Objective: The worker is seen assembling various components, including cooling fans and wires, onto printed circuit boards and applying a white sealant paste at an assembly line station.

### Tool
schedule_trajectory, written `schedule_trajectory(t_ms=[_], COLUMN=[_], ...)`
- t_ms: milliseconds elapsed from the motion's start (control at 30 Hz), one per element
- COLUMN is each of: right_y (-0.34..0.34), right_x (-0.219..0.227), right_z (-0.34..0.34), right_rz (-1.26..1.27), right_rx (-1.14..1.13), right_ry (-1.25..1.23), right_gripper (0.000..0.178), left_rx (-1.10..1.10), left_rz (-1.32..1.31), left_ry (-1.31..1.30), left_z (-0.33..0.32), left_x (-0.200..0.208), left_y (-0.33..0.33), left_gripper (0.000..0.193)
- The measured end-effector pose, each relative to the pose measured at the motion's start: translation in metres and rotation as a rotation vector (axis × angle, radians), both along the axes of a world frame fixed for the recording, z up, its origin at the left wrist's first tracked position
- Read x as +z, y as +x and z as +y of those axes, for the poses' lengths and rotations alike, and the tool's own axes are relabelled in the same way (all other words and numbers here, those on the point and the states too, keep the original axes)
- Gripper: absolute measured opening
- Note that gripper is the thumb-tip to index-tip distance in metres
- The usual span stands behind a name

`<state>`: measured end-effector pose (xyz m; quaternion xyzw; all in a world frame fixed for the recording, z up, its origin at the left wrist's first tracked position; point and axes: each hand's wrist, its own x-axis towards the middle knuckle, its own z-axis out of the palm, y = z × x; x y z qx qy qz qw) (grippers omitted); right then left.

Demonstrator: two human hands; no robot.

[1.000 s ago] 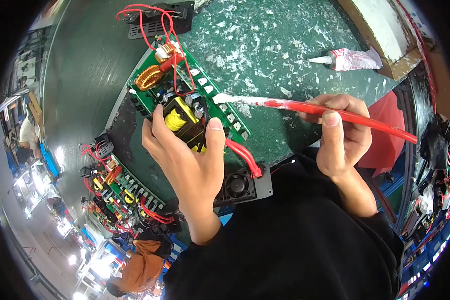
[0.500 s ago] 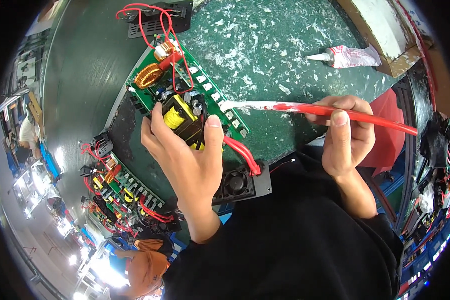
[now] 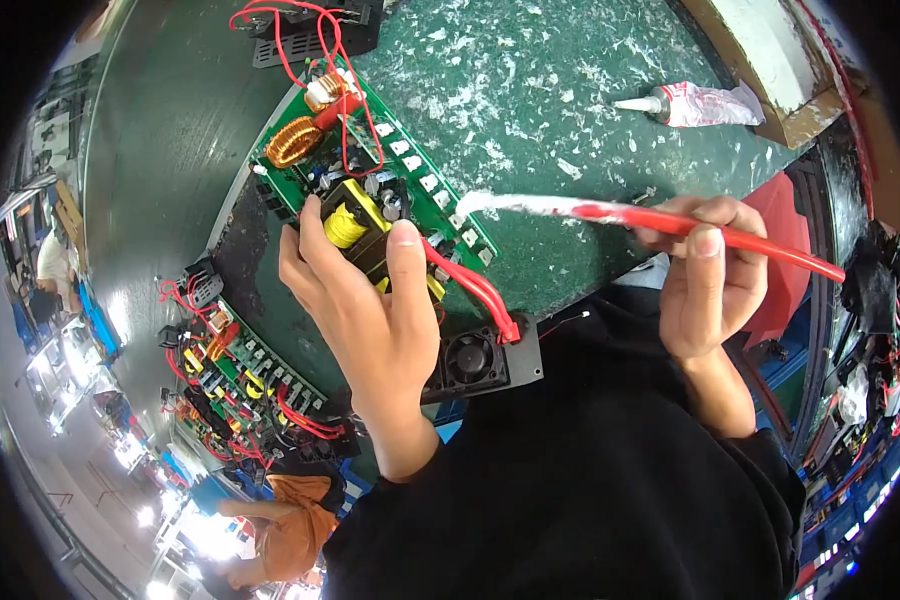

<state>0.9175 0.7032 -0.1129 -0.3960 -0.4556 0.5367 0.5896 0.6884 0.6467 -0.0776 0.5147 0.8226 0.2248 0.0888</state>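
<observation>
A green circuit board lies tilted on the bench, with copper coils, red wires and a row of small parts topped with white along its right edge. My left hand straddles the yellow-wrapped transformer on it, fingers on one side and thumb on the other. Between the thumb and fingers of my right hand is a slim red stick. White paste coats its far half, and the tip meets the row of parts; contact cannot be made out exactly.
A paste tube lies at the far right beside a cardboard box. White smears cover the green bench. A small fan sits at the board's near end. More wired boards are at left, near a person in orange.
My right hand and the stick have shifted a little right, its tip moving to a nearer part of the row. The board and my left hand have moved slightly up and left.
</observation>
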Motion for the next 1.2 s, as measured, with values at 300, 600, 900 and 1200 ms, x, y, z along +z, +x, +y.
schedule_trajectory(t_ms=[300,600,900,1200], right_y=[0.001,0.002,0.009,0.009], right_x=[-0.004,-0.006,-0.004,-0.002], right_z=[-0.007,-0.004,-0.007,-0.01], right_rz=[0.025,-0.049,-0.062,-0.063], right_rx=[0.099,0.111,0.085,0.052], right_ry=[-0.048,0.043,0.059,0.072], right_gripper=[0.018,0.018,0.015,0.015], left_rx=[-0.013,-0.034,-0.034,-0.041], left_rz=[-0.008,0.006,0.007,0.013], left_ry=[0.007,0.028,0.023,0.01], left_z=[-0.001,-0.001,0.0,0.001], left_x=[-0.002,-0.001,-0.001,-0.001], left_y=[0.0,-0.001,0.0,-0.001], left_gripper=[0.071,0.067,0.067,0.066])
